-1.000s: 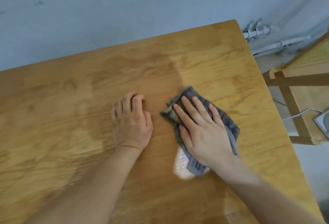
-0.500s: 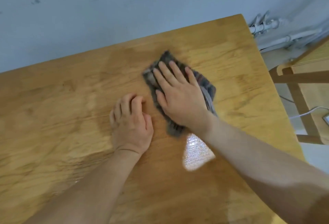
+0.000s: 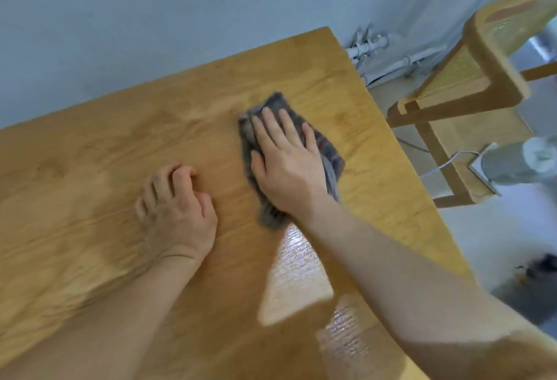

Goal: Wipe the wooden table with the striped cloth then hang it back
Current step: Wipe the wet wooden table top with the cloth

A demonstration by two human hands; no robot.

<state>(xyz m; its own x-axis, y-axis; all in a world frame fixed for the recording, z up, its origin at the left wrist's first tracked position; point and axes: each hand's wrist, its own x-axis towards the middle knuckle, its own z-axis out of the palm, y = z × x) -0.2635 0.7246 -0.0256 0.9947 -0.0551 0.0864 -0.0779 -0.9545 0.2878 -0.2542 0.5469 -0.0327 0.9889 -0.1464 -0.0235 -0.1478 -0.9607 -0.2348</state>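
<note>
Your right hand (image 3: 286, 165) has slid the striped cloth (image 3: 328, 153) toward the desk's (image 3: 90, 153) far right corner, fingers flat on it. Your left hand (image 3: 177, 213) rests curled and holds nothing. You're mid-wipe; hanging comes later.

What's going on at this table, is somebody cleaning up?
Yes. A person is wiping the wooden table with a striped cloth. The right hand lies flat on the cloth, fingers straight, pressing it down near the table's far right part. The left hand rests on the bare wood beside it, fingers curled, holding nothing. The cloth is not yet hung back.
</note>
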